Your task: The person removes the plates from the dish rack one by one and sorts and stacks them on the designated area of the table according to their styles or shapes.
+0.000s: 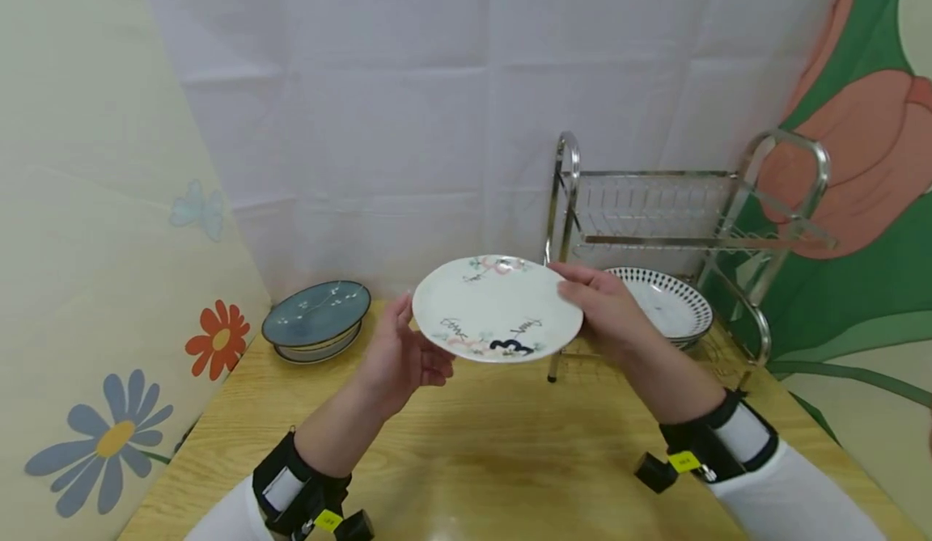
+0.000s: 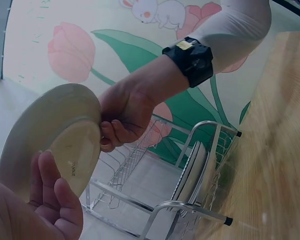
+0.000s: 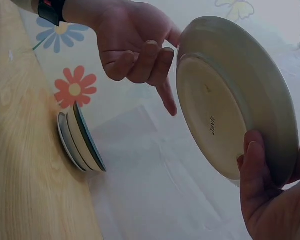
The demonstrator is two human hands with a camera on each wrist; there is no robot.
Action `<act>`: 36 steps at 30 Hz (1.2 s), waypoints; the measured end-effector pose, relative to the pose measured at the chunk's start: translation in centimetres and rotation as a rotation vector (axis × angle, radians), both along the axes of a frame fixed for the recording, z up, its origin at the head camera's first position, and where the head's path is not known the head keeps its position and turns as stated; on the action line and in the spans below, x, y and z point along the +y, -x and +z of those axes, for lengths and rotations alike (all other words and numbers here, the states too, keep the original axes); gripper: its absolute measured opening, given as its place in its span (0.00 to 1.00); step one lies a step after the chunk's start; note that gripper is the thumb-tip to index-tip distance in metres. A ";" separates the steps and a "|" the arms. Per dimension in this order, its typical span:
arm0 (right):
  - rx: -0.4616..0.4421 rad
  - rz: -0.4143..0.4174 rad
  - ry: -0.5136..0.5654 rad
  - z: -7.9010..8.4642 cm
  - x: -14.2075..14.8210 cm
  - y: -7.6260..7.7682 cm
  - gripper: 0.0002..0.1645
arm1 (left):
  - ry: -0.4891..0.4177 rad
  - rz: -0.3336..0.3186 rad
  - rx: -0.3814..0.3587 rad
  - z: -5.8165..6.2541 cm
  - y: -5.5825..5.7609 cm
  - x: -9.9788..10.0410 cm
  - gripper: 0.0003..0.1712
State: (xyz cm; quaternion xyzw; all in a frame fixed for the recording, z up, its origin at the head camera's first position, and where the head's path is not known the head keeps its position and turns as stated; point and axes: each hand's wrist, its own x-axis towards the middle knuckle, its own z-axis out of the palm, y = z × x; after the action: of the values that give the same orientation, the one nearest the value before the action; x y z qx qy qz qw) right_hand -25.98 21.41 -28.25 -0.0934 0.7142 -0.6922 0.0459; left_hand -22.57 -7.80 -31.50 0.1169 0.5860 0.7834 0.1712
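A white plate (image 1: pixel 502 302) with a painted flower pattern and a wavy rim is held up over the table, tilted. My right hand (image 1: pixel 600 302) grips its right edge, thumb on top and fingers against the underside (image 3: pixel 215 120). My left hand (image 1: pixel 404 355) is at the plate's left edge, thumb at the rim. In the right wrist view, the left hand (image 3: pixel 140 47) has loosely bent fingers apart from the underside. The left wrist view shows those fingers (image 2: pixel 50 175) overlapping the plate's base (image 2: pixel 72 150).
Left on the wooden table (image 1: pixel 495 444) lies a stack with a blue-grey plate (image 1: pixel 316 313) on top. At the right stands a two-tier metal dish rack (image 1: pixel 655 242), with black-and-white rimmed plates (image 1: pixel 666 302) on its lower level. A white cloth (image 1: pixel 364 120) hangs behind.
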 end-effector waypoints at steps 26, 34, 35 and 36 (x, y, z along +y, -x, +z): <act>-0.100 0.049 0.045 -3.6 -3.3 0.9 0.31 | 0.074 0.218 -0.021 -1.9 0.2 -1.9 0.31; -0.112 0.059 0.069 -3.5 -3.8 1.5 0.31 | 0.062 0.293 -0.014 -2.1 1.0 -2.4 0.29; -0.117 0.063 0.090 -3.5 -4.0 1.5 0.30 | 0.062 0.308 -0.016 -2.0 1.2 -2.6 0.29; -0.118 0.070 0.110 -3.5 -4.2 1.6 0.30 | 0.067 0.322 -0.015 -2.0 1.3 -2.7 0.28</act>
State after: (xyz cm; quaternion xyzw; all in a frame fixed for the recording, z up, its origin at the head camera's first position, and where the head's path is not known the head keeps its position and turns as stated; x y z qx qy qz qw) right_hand -27.54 17.21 -31.74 -0.0799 0.6675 -0.7326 0.1069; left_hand -23.91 -10.51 -33.48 0.0098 0.6215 0.7817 0.0515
